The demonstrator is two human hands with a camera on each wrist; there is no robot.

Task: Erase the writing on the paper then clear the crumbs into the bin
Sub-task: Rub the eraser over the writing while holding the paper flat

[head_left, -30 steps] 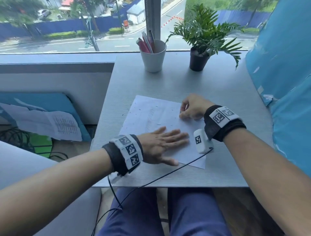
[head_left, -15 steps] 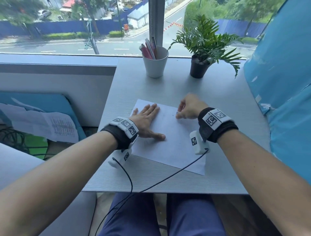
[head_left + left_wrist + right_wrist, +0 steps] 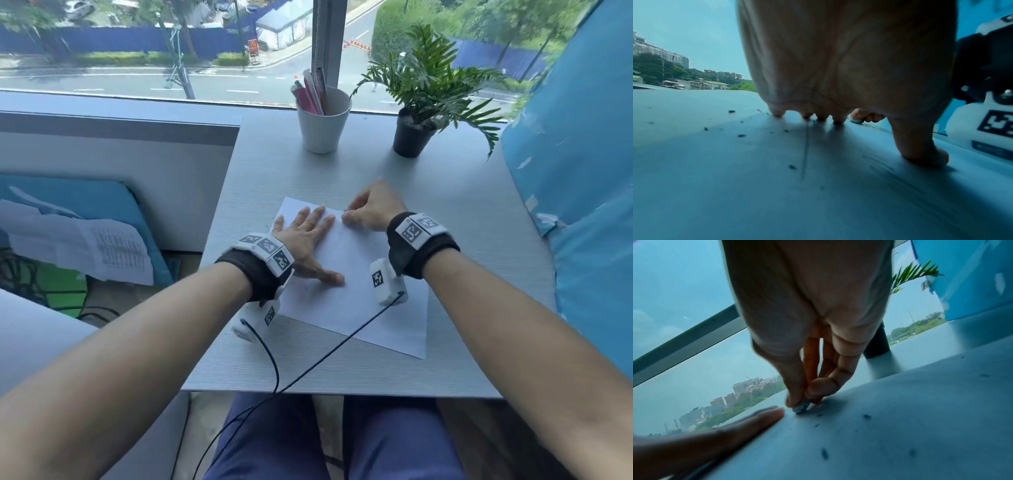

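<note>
A white sheet of paper (image 3: 356,294) lies on the grey table (image 3: 445,212). My left hand (image 3: 308,236) presses flat on the paper's far left part, fingers straight and spread. My right hand (image 3: 371,209) pinches a small grey eraser (image 3: 802,406) between thumb and fingers, its tip touching the paper's far edge beside my left fingertips (image 3: 774,412). Dark eraser crumbs (image 3: 741,135) are scattered over the paper (image 3: 735,178) and more crumbs (image 3: 824,454) lie near the eraser. A faint pencil line (image 3: 805,152) runs under my left palm. No bin is in view.
A white cup of pens (image 3: 323,120) and a potted plant (image 3: 416,133) stand at the table's far edge by the window. A blue cushion (image 3: 582,171) borders the right side. Papers on a blue board (image 3: 85,246) lie on the floor at the left. A black cable (image 3: 308,370) crosses the table's near edge.
My left hand slid from the paper's near middle up to its far left part and stays flat there. The right hand with the eraser shifted slightly along the far edge.
</note>
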